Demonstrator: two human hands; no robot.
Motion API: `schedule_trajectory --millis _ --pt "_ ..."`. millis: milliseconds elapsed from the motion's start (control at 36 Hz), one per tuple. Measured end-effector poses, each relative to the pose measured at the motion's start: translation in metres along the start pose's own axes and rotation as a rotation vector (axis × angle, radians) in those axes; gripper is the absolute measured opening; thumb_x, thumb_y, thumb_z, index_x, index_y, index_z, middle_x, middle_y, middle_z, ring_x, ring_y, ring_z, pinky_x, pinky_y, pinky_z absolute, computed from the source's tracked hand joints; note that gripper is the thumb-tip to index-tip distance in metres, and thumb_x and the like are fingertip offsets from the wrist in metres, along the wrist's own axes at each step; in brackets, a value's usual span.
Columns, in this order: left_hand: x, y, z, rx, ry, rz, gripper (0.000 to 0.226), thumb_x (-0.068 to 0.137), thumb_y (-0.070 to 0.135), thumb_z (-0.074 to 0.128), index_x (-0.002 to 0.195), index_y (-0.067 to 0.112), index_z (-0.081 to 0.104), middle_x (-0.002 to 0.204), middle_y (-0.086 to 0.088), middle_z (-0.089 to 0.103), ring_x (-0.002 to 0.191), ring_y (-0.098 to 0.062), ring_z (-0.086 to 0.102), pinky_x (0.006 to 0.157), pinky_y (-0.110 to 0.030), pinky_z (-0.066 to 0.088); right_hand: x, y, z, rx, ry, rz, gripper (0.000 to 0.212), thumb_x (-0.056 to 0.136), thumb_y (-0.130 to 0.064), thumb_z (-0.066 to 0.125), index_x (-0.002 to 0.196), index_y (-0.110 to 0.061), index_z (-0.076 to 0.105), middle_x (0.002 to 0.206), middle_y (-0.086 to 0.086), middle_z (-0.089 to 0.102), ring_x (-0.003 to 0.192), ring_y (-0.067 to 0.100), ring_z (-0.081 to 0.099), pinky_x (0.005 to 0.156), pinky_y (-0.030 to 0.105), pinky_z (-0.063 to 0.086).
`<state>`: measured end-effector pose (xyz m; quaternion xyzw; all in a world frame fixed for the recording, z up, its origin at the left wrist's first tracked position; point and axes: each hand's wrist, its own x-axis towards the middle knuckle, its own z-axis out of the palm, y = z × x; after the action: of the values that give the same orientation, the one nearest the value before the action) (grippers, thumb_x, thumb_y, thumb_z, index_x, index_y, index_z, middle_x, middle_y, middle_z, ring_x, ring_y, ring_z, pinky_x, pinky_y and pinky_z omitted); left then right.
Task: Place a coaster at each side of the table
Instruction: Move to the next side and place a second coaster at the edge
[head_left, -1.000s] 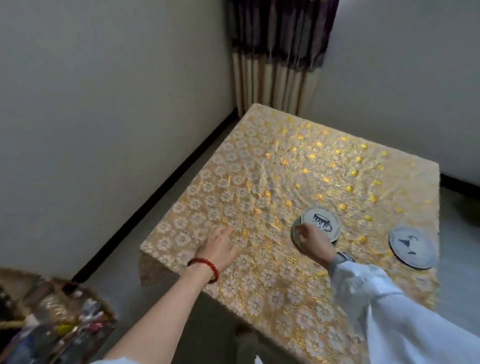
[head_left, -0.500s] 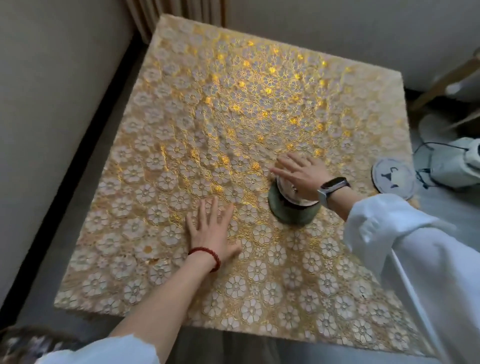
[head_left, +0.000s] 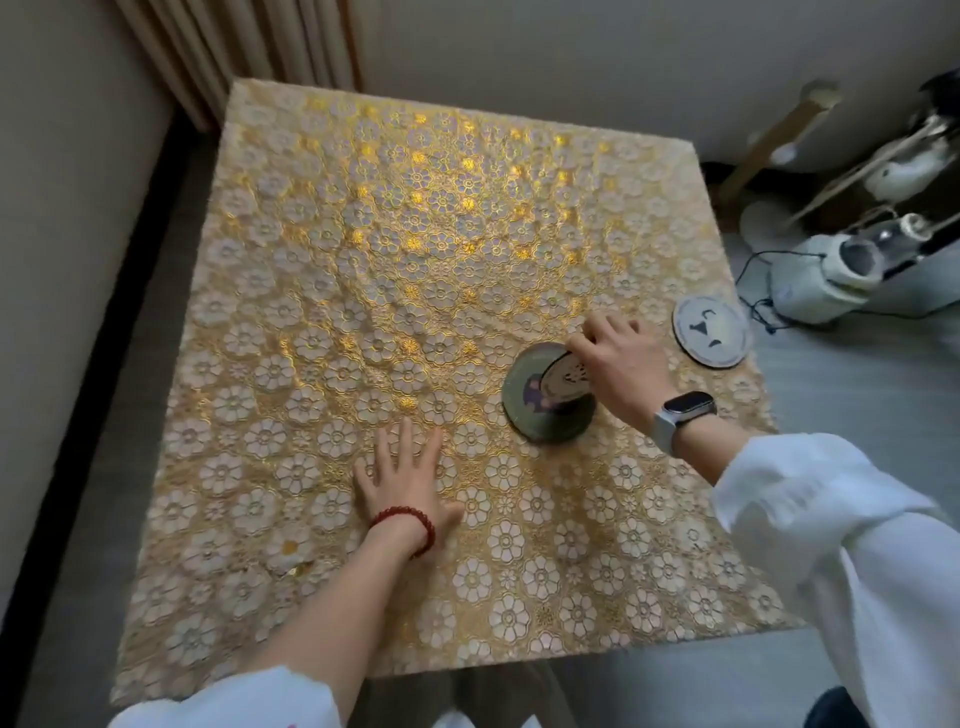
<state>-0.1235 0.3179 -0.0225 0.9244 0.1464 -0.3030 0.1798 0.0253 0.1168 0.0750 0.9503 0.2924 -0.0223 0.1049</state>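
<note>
- Lifting top coaster off stack w/ our right hand (head_left: 621, 369): fingers curl narrow over the far-right edge of a pale round coaster w/ dark print (head_left: 566, 375), tilting it up off the green-rimmed round coaster stack (head_left: 535, 410) below.
- Stack sits right of table centre on the gold floral lace tablecloth (head_left: 363, 260), directly under/left of the right fingers.
- Left hand (head_left: 402, 470) flat on cloth, fingers spread wide, holding nothing; well apart from stack, to its near-left.
- One white round coaster w/ black marks (head_left: 711, 331) already lies at right table edge, just beyond right hand.
- Key relation: lifted coaster is in right hand; far, left and near sides look bare. Right hand nearer; we judge the far side an easy reach, left side less so.
- Est. progress: one of four sides done.
</note>
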Motion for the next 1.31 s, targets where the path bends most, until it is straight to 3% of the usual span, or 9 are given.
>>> schedule_trajectory --millis 139,250,417,639,722,833,1028,1139,1306 --pt "-0.002 -0.002 -0.02 -0.043 -0.029 0.034 0.086 0.077 0.044 0.062 0.141 0.035 0.005 0.154 -0.001 -0.01 0.141 -0.029 -0.01 0.111 -0.059 0.004 -0.05 -0.009 -0.019 0.475 0.122 0.261 0.027 0.082 -0.001 0.054 0.106 -0.012 0.059 0.096 0.01 0.065 0.083 0.027 0.059 0.074 0.042 0.051" --pt "-0.015 -0.006 -0.017 -0.06 0.106 0.091 0.067 0.084 0.037 0.054 0.139 0.026 0.02 0.154 -0.005 0.008 0.141 -0.028 0.004 0.113 -0.055 0.009 -0.096 -0.026 -0.01 1.044 -0.042 0.586 0.019 0.089 -0.009 0.048 0.104 -0.011 0.059 0.099 0.006 0.063 0.087 0.017 0.058 0.069 0.023 0.053" --pt "-0.063 -0.005 0.022 -0.255 0.106 0.167 0.041 0.087 0.03 0.048 0.126 0.02 0.045 0.135 -0.004 0.044 0.124 -0.023 0.036 0.105 -0.043 0.034 -0.168 -0.071 0.03 1.554 -0.335 0.815 0.014 0.089 -0.012 0.049 0.087 -0.02 0.061 0.09 0.008 0.066 0.076 0.016 0.064 0.058 0.021 0.052" --pt "-0.106 -0.003 0.068 -0.3 0.057 0.095 0.034 0.089 0.03 0.047 0.121 0.02 0.053 0.108 -0.004 0.053 0.105 -0.021 0.044 0.093 -0.039 0.042 -0.205 -0.102 0.077 1.462 -0.451 0.939 0.011 0.085 -0.007 0.054 0.079 -0.014 0.06 0.087 0.011 0.066 0.079 0.025 0.065 0.071 0.042 0.057" --pt "-0.11 0.002 0.074 -0.304 0.084 0.097 0.034 0.089 0.029 0.046 0.121 0.018 0.051 0.106 -0.006 0.053 0.105 -0.022 0.043 0.09 -0.036 0.039 -0.21 -0.103 0.079 1.294 -0.416 0.811 0.01 0.083 -0.01 0.056 0.092 -0.014 0.057 0.092 0.014 0.067 0.082 0.028 0.065 0.073 0.048 0.057" --pt "-0.104 0.011 0.074 -0.38 0.099 0.085 0.043 0.088 0.027 0.049 0.129 0.016 0.044 0.114 -0.008 0.049 0.109 -0.022 0.043 0.094 -0.036 0.04 -0.211 -0.103 0.079 1.12 -0.364 0.714 0.025 0.084 -0.015 0.054 0.109 -0.013 0.055 0.102 0.01 0.067 0.084 0.02 0.063 0.07 0.035 0.054" --pt "-0.084 0.027 0.06 -0.438 0.102 0.216 0.06 0.083 0.038 0.055 0.137 0.028 0.029 0.129 -0.003 0.041 0.117 -0.019 0.04 0.098 -0.04 0.042 -0.175 -0.071 0.066 1.169 -0.541 0.434 0.042 0.089 -0.002 0.038 0.125 -0.02 0.048 0.125 0.007 0.057 0.096 0.014 0.058 0.073 0.024 0.052" --pt "-0.084 0.036 0.053 -0.558 -0.013 0.265 0.056 0.079 0.034 0.062 0.131 0.029 0.039 0.101 0.008 0.057 0.086 -0.008 0.057 0.075 -0.025 0.05 -0.143 -0.061 0.048 1.031 -0.674 0.167 0.045 0.089 -0.007 0.041 0.126 -0.031 0.048 0.124 0.004 0.059 0.111 0.025 0.054 0.08 0.037 0.055" --pt "-0.088 0.034 0.068 -0.639 0.092 -0.066 0.015 0.078 0.021 0.064 0.09 0.013 0.067 0.092 -0.001 0.069 0.079 -0.012 0.059 0.071 -0.027 0.049 -0.146 -0.074 0.056 1.081 -0.173 0.471 0.043 0.089 -0.017 0.049 0.131 -0.021 0.04 0.116 0.005 0.059 0.096 0.013 0.056 0.083 0.03 0.052"
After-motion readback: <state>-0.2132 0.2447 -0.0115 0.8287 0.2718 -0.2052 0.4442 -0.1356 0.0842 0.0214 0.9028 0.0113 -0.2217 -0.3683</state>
